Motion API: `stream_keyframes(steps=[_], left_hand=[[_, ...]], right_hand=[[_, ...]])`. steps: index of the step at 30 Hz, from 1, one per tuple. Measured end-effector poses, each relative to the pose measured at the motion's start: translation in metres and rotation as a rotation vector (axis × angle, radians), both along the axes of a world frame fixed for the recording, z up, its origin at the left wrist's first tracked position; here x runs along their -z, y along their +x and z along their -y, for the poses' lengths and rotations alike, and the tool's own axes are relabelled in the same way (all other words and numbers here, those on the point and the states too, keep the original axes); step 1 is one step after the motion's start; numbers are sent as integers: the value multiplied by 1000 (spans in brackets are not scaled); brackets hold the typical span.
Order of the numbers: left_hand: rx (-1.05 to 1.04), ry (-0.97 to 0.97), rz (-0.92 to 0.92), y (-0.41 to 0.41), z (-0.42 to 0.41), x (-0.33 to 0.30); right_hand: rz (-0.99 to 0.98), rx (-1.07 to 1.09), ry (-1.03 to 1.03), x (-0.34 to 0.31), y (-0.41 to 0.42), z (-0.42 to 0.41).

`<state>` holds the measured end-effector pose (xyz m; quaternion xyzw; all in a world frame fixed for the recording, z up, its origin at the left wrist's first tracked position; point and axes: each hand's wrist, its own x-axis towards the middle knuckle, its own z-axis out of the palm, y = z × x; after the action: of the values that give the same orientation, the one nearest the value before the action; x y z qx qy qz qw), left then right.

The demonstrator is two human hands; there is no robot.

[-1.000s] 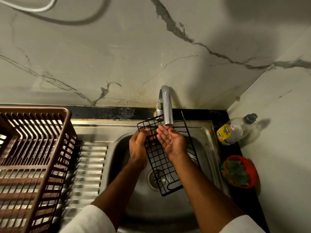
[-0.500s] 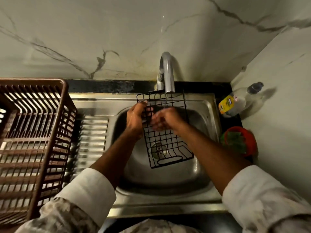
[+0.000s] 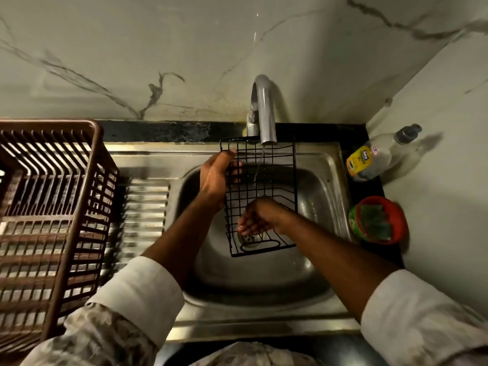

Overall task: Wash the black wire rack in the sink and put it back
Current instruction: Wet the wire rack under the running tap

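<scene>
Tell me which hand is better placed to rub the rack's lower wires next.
The right hand: it lies open on the black wire rack low down, while the left hand grips its upper edge.

A brown dish basket (image 3: 50,207) stands left; soap bottle (image 3: 375,157) and red tub (image 3: 380,220) right.

Only 1 view is given, taken from the head and aimed forward and steeply down over the sink (image 3: 330,165) (wide-angle, so edges are bowed). The basin is seen from close above, the marble wall (image 3: 184,48) fills the top, and both sleeves are cut off at the bottom edge
</scene>
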<state>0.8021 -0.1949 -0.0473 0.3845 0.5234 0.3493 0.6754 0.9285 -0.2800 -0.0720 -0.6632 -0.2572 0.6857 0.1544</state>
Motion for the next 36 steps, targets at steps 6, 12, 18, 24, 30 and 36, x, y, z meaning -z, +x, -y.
stream_keyframes(steps=[6, 12, 18, 24, 30, 36], left_hand=[[94, -35, -6, 0, 7, 4], [40, -40, -36, -3, 5, 6], [-23, -78, -10, 0, 5, 13], [27, 67, -37, 6, 14, 16], [-7, 236, -171, 1, 17, 15], [-47, 240, -213, -17, 17, 27]], right_hand=[[55, 413, 311, -37, 8, -74], [-178, 511, 132, -16, -10, -37], [306, 258, 25, 10, -9, -10], [1111, -70, 596, -14, 14, -49], [635, 272, 613, -21, 18, -54], [87, 617, 265, -11, -5, -4]])
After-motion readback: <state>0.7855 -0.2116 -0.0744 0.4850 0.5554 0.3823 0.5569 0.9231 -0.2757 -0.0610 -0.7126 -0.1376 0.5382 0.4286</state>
